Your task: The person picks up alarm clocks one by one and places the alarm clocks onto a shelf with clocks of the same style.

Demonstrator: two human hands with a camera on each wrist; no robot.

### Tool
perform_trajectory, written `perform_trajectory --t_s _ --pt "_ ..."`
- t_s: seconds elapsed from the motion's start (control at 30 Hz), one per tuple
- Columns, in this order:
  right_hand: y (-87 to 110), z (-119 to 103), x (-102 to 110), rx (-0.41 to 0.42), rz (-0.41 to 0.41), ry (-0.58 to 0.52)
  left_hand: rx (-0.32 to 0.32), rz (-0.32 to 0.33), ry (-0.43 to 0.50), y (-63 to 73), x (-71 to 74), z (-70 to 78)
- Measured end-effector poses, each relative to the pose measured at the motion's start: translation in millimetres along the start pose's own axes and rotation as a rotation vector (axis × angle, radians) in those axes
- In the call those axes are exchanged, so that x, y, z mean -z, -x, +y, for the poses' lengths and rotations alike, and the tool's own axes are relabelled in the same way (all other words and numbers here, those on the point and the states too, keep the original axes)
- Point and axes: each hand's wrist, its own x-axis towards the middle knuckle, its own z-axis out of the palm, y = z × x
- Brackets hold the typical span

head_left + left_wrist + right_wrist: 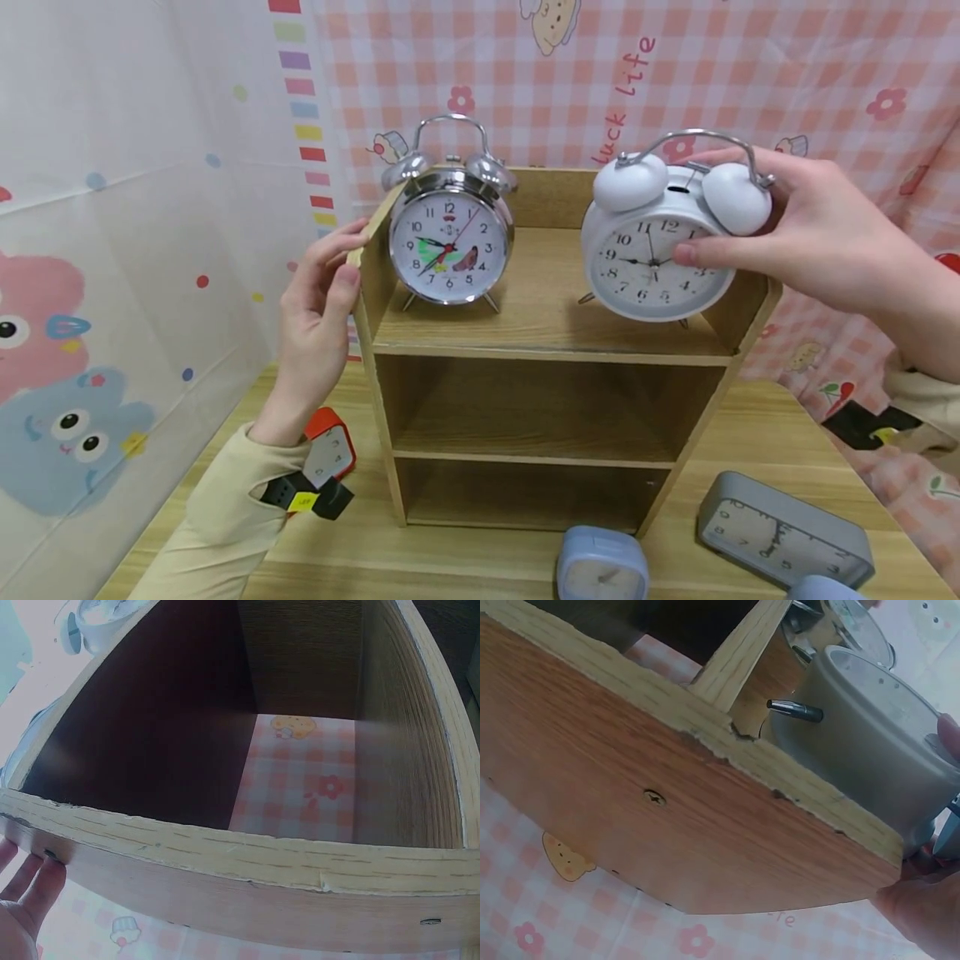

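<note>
A white twin-bell alarm clock [651, 268] is tilted over the right part of the wooden shelf unit's [551, 357] top tier. My right hand [825, 229] holds it, thumb across the dial and fingers behind the bells. One metal leg shows beside the side panel in the right wrist view; whether the legs touch the board I cannot tell. On the left of that tier stands a silver twin-bell alarm clock [450, 250], facing forward. My left hand [311, 325] rests against the outside of the left panel, thumb near its front edge. Fingertips [45, 889] touch the panel's outer face.
A red clock [333, 450] stands on the wooden table behind my left wrist. In front of the unit are a small blue clock [602, 562] and a grey rectangular clock [783, 529]. Part of another blue object [821, 588] shows at the bottom edge. Patterned curtains hang behind.
</note>
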Motion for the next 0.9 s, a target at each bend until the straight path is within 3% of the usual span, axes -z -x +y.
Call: perform_trajectory --t_s 0.7,0.9 --pt "-11.0 -0.2 -4.2 -0.02 -0.081 0.036 0.0 0.001 -0.022 0.7 -0.6 1.6" --pt "-16.7 -0.2 -2.1 -0.041 -0.108 0.112 -0.003 0.0 -0.011 0.3 0.1 0.3"
